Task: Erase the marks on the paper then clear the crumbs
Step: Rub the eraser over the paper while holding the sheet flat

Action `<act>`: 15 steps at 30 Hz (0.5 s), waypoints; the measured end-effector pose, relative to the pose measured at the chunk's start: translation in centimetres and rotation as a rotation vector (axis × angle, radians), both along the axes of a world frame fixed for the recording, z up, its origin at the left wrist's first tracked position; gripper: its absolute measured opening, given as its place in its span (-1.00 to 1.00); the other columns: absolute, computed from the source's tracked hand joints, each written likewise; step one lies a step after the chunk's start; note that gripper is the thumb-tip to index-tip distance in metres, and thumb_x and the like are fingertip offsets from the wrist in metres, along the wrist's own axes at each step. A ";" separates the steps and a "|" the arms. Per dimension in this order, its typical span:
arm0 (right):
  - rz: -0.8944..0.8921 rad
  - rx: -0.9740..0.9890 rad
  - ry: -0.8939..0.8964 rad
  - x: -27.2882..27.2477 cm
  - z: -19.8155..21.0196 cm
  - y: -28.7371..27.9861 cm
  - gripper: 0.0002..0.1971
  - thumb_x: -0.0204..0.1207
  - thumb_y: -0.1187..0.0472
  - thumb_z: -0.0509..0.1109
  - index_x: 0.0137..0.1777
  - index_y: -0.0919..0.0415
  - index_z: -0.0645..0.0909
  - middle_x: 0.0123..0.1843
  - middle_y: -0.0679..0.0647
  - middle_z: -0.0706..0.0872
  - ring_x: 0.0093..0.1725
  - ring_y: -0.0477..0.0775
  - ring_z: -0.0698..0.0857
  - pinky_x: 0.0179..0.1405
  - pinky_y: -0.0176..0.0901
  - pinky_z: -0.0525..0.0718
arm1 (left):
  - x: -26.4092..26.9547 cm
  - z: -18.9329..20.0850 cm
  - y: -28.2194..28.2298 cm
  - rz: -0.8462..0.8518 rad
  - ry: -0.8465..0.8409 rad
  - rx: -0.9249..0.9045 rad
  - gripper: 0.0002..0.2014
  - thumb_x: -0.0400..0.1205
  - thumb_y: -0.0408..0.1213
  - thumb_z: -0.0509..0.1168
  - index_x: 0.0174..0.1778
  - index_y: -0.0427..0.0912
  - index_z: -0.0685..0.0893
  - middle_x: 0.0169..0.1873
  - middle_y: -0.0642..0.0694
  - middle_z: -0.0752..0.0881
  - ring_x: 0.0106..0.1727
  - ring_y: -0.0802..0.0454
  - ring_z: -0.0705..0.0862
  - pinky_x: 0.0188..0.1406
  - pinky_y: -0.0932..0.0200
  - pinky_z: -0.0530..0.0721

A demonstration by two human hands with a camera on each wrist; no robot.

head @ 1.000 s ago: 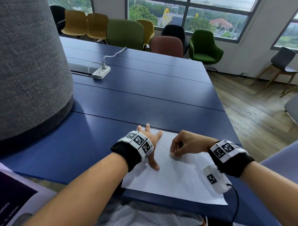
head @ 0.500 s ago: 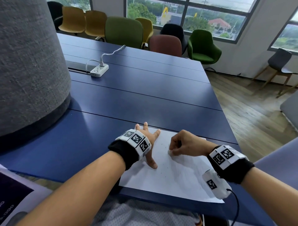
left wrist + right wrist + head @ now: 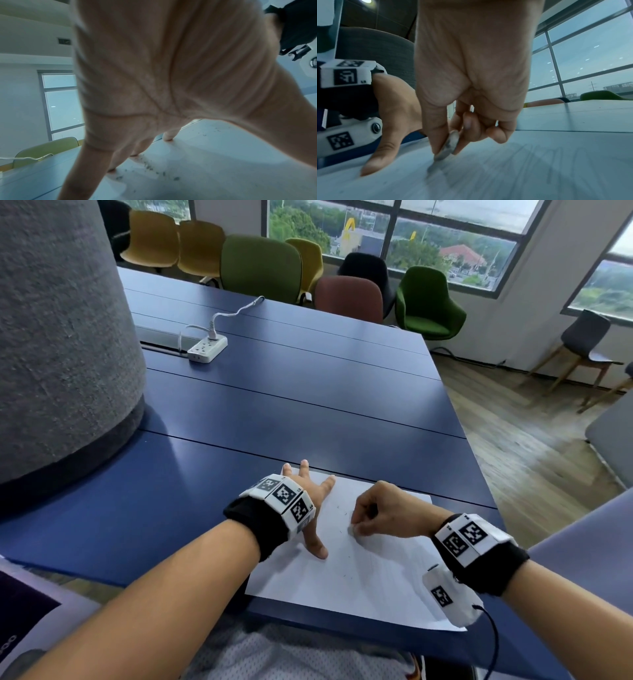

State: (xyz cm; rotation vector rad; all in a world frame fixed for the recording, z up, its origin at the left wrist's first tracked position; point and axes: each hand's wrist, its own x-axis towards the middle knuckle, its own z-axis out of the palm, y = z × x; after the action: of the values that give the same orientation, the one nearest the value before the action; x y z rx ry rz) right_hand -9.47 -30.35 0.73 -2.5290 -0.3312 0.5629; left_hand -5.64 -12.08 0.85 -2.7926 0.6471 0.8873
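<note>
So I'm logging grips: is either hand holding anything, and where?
The right hand pinches an eraser by its flat sides. The left hand only presses the paper.

Eraser (image 3: 448, 144) mostly hidden betw. thumb & fingers of right hand (image 3: 471, 81); only grey edge shows, tip blurred where it meets paper (image 3: 539, 169). Marks (image 3: 513, 162) beside grip are smeared, unreadable. Head view: eraser (image 3: 352, 530) too small to make out. Left hand (image 3: 171, 67) blurred, thumb cut off by frame; crumbs (image 3: 149, 166) under fingertips fuzzy.

text: none readable | wrist bands (image 3: 284, 494): square black-and-white code tags only | paper (image 3: 370, 577): faint scribbles, illegible
</note>
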 end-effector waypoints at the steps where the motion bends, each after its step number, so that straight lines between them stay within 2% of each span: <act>1: -0.003 0.006 -0.005 -0.2 -0.1 -0.1 -0.92 0.40 0.19 0.59 -0.25 0.16 0.77 -0.45 -0.12 0.65 -0.50 -0.22 0.50 -0.42 -0.31 0.48 | 0.0 0.0 0.0 0.001 0.001 -0.004 0.42 0.22 0.30 0.62 0.72 0.17 -0.33 0.67 -0.33 -0.40 0.67 -0.51 -0.28 0.56 -0.54 0.16; 3: 0.079 -0.033 0.070 -0.9 0.0 0.0 -0.93 0.39 0.17 0.58 -0.26 0.07 0.75 -0.44 -0.12 0.65 -0.47 -0.21 0.51 -0.39 -0.30 0.51 | 0.1 0.0 0.0 0.005 0.007 -0.005 0.42 0.22 0.30 0.62 0.72 0.17 -0.33 0.67 -0.34 -0.41 0.67 -0.52 -0.28 0.56 -0.54 0.18; 5: 0.155 -0.072 0.144 -1.4 0.3 0.2 -0.93 0.38 0.14 0.59 -0.22 0.10 0.77 -0.38 -0.09 0.70 -0.44 -0.21 0.54 -0.35 -0.27 0.55 | 0.0 0.0 0.0 0.006 0.009 0.000 0.42 0.22 0.30 0.62 0.72 0.17 -0.33 0.67 -0.34 -0.41 0.67 -0.53 -0.28 0.56 -0.53 0.19; 8: 0.122 -0.074 -0.011 -1.1 0.2 0.2 -0.91 0.40 0.16 0.56 -0.16 0.15 0.78 -0.29 -0.11 0.74 -0.38 -0.21 0.58 -0.30 -0.34 0.60 | 0.0 -0.1 0.0 0.005 0.011 -0.008 0.42 0.22 0.29 0.62 0.72 0.17 -0.33 0.67 -0.34 -0.41 0.67 -0.53 -0.29 0.56 -0.54 0.19; 10: 0.165 -0.085 -0.119 -1.6 -0.2 0.3 -0.93 0.42 0.17 0.50 -0.14 0.13 0.76 -0.21 -0.10 0.72 -0.32 -0.18 0.59 -0.24 -0.30 0.64 | 0.1 -0.2 0.0 0.003 0.009 -0.007 0.42 0.22 0.30 0.62 0.72 0.17 -0.34 0.67 -0.34 -0.42 0.67 -0.52 -0.29 0.56 -0.54 0.18; 13: 0.341 -0.150 -0.036 -2.9 0.0 0.5 -0.92 0.41 0.19 0.46 -0.12 0.10 0.76 -0.21 -0.14 0.62 -0.31 -0.21 0.55 -0.27 -0.40 0.55 | 0.0 -0.2 0.0 0.004 0.006 0.000 0.42 0.21 0.31 0.61 0.72 0.17 -0.33 0.67 -0.34 -0.42 0.67 -0.53 -0.28 0.56 -0.55 0.17; 15: 0.325 -0.168 -0.017 -2.5 0.3 0.5 -0.90 0.38 0.23 0.48 -0.12 0.10 0.77 -0.24 -0.16 0.61 -0.33 -0.22 0.55 -0.29 -0.43 0.50 | 0.1 -0.2 0.0 0.007 0.005 -0.002 0.42 0.21 0.31 0.62 0.72 0.17 -0.33 0.67 -0.34 -0.42 0.67 -0.53 -0.28 0.56 -0.55 0.16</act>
State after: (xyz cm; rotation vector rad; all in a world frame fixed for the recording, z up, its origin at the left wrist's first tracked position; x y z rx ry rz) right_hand -11.95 -29.84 1.02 -2.6592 -0.7383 0.7180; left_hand -5.58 -12.06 0.64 -2.7973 0.6403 0.8954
